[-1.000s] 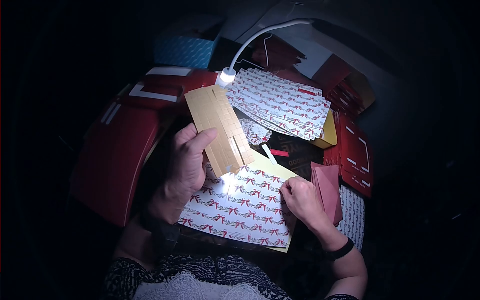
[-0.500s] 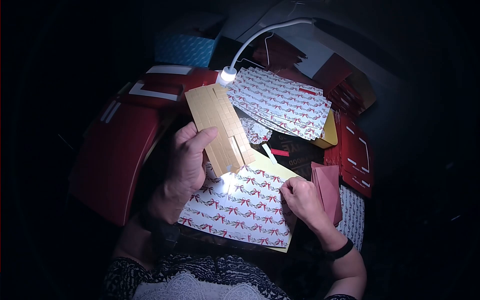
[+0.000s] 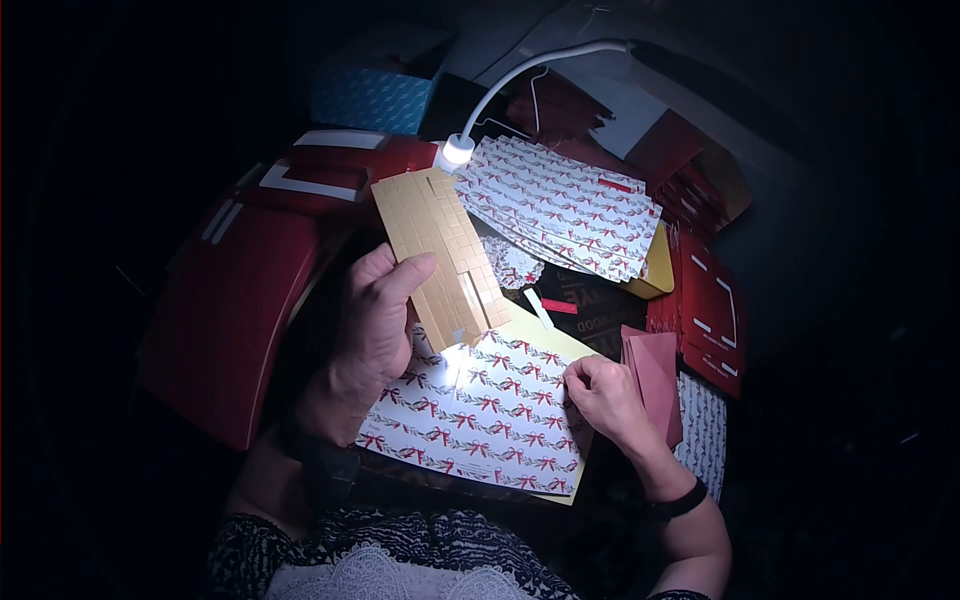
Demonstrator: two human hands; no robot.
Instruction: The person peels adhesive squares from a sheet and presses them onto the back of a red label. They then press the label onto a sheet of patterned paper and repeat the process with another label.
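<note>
My left hand (image 3: 375, 315) grips a gold-coloured sheet (image 3: 432, 255) scored into small rectangles, thumb on its face, and holds it tilted over the work surface. Beneath it lies a white sheet printed with garlands and red bows (image 3: 480, 420), on top of a pale yellow sheet (image 3: 545, 338). My right hand (image 3: 597, 392) is closed at the right edge of the printed sheet, fingertips pinched together; what they hold, if anything, is hidden. A white strip (image 3: 538, 308) and a red strip (image 3: 559, 306) lie just beyond the sheets.
A lit lamp (image 3: 457, 150) on a bent neck stands behind the gold sheet. Beside it fans a stack of printed sheets (image 3: 570, 205). Red folders (image 3: 225, 310) lie left, more red pieces (image 3: 710, 310) right, near pink envelopes (image 3: 655, 380). A blue box (image 3: 370, 98) sits at the back.
</note>
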